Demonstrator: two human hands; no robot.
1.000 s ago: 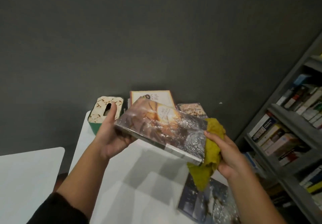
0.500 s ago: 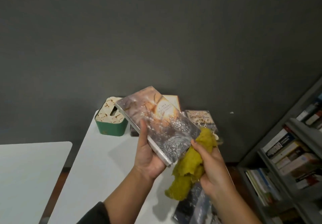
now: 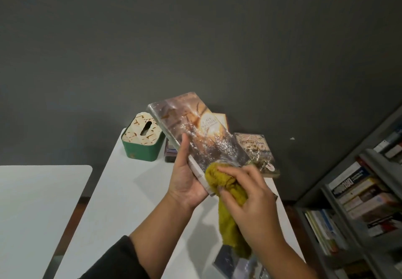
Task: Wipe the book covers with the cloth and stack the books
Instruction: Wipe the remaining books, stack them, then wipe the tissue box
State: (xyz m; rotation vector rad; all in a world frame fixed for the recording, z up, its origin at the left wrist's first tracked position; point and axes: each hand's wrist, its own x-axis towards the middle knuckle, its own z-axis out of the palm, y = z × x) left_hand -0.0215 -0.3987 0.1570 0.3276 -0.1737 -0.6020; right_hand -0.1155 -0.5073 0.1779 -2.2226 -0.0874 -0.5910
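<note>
My left hand (image 3: 185,183) grips a glossy book (image 3: 195,133) with a grey and orange cover, held tilted above the white table (image 3: 130,191), thumb on the cover. My right hand (image 3: 250,196) holds a mustard-yellow cloth (image 3: 224,191) pressed on the book's lower corner; the cloth's tail hangs down below. A paperback with a flower cover (image 3: 258,154) lies on the table behind. Another book (image 3: 221,120) shows behind the held one, on a small dark stack (image 3: 170,152). A dark glossy book (image 3: 230,261) lies near the table's front under my right arm.
A green tissue box with a patterned lid (image 3: 142,139) stands at the table's far left against the dark grey wall. A second white table (image 3: 32,202) is at left across a gap. A grey bookshelf full of books (image 3: 359,196) stands at right.
The held book has turned more upright, with my left hand shifting to its lower edge. My right hand with the cloth moved from the book's right side onto its lower corner.
</note>
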